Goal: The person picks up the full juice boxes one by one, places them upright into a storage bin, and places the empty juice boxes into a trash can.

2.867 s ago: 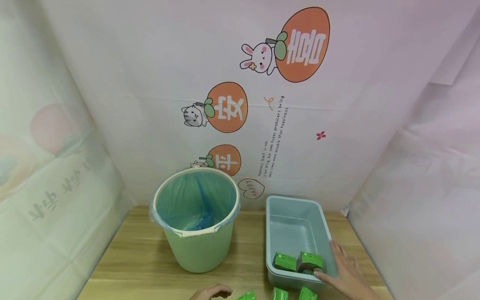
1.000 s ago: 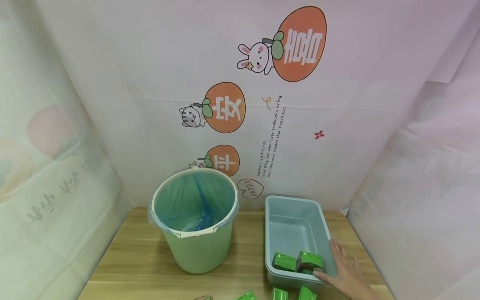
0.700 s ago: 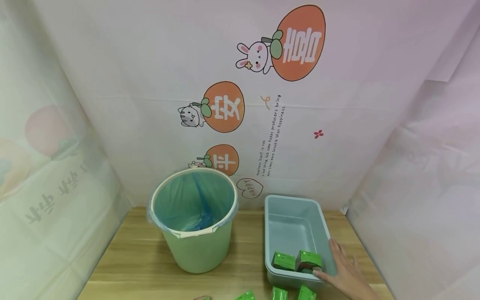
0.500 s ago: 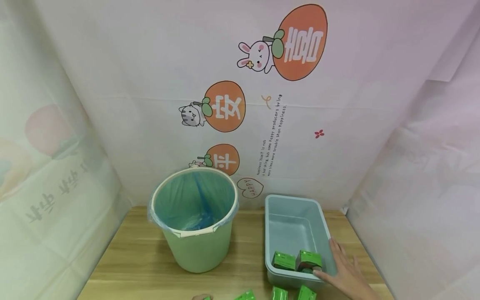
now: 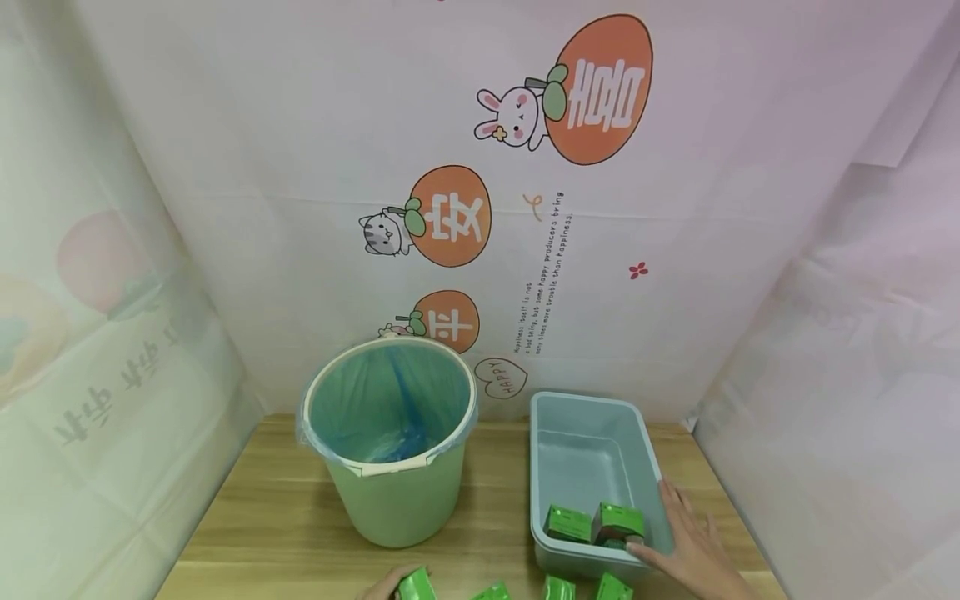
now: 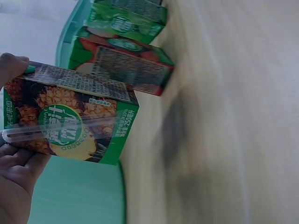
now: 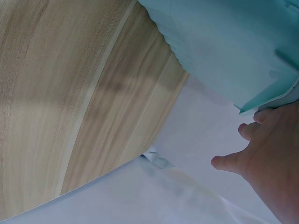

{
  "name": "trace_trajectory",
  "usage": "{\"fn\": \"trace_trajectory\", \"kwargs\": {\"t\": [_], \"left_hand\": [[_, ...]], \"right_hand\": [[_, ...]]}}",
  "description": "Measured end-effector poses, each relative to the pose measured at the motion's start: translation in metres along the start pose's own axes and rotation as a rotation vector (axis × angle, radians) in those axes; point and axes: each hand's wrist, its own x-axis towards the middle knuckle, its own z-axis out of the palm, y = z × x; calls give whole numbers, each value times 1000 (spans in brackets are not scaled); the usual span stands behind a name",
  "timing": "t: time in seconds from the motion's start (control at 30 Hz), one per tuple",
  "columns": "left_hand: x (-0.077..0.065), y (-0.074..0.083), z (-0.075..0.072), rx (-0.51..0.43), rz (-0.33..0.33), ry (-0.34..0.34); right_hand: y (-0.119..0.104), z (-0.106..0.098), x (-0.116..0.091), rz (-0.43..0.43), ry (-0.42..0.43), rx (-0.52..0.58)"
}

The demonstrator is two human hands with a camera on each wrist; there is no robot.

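My left hand (image 5: 382, 586) holds a green juice box (image 5: 416, 585) at the bottom edge of the head view. Pineapples and a wrapped straw show on that juice box (image 6: 77, 119) in the left wrist view, the fingers (image 6: 21, 168) under it and the thumb on top. My right hand (image 5: 696, 554) grips the front right corner of a blue-grey plastic bin (image 5: 585, 467), thumb over the front rim and fingers along the outer right side. The right wrist view shows its fingers at the edge of the bin (image 7: 219, 42). Two green boxes (image 5: 568, 523) sit inside the bin's near end.
In front of the bin stand several green boxes, such as one juice box (image 5: 559, 588), cut off by the frame edge. A pale green bucket (image 5: 397, 508) with a clear bluish liner stands on the wooden table (image 5: 247, 517) at left. Printed white sheets (image 5: 300, 125) enclose the table.
The left hand sank almost out of the head view, then came back up holding the juice box. The right hand has stayed on the bin.
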Motion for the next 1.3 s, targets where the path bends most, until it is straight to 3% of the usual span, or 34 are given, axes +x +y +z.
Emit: {"fn": "trace_trajectory", "kwargs": {"t": [0.07, 0.17, 0.23, 0.37, 0.47, 0.63, 0.83, 1.17, 1.3], "left_hand": [[3, 18, 0, 89, -41, 42], [8, 31, -1, 166, -70, 82], [12, 33, -1, 220, -13, 116], [23, 33, 2, 315, 194, 194], [31, 38, 4, 293, 235, 216], [42, 57, 7, 293, 180, 217], [49, 73, 6, 337, 160, 223], [68, 92, 2, 390, 270, 270], [80, 106, 4, 364, 264, 255]], "right_hand": [[0, 0, 0, -1, 1, -2], [0, 0, 0, -3, 4, -4], [0, 0, 0, -5, 7, -7], [-1, 0, -1, -9, 10, 1], [-1, -1, -1, -8, 7, 10], [-3, -2, -1, 0, -4, 19], [-4, -3, -2, -2, -1, 28], [-3, -3, -3, -5, 8, 23], [-2, -1, -2, -12, 17, -1]]}}
